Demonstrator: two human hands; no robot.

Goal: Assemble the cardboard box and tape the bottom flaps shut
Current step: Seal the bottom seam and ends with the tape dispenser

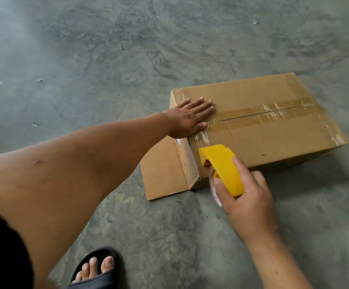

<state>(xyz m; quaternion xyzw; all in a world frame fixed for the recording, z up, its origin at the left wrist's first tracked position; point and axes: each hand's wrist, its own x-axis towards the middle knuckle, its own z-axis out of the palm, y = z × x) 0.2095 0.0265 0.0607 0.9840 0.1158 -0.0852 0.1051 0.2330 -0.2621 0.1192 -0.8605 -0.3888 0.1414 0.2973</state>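
We have the floor (127, 59), bare grey concrete, and on it the box (273, 132), lying bottom-up to our right and a little ahead. Its long axis runs away from us toward the upper right, and so does the seam (261, 113) between the two bottom flaps, which already carries brown tape along most of its length. One loose flap (163, 174) lies out flat on the floor at the near end.

Our left hand (190, 117) lies flat on the near end of the top face, fingers (202, 105) straight and spread, pressing down and holding nothing. Our right hand (246, 197) is curled round the yellow dispenser (223, 165), which sits at the near corner of the box, just below the left hand; a strip of clear tape (200, 138) runs from it up over the edge toward the seam.

The seam starts just beyond the left fingertips and runs away from both hands. We judge the pull must follow that line, away from us, with the right hand nearer to its start.
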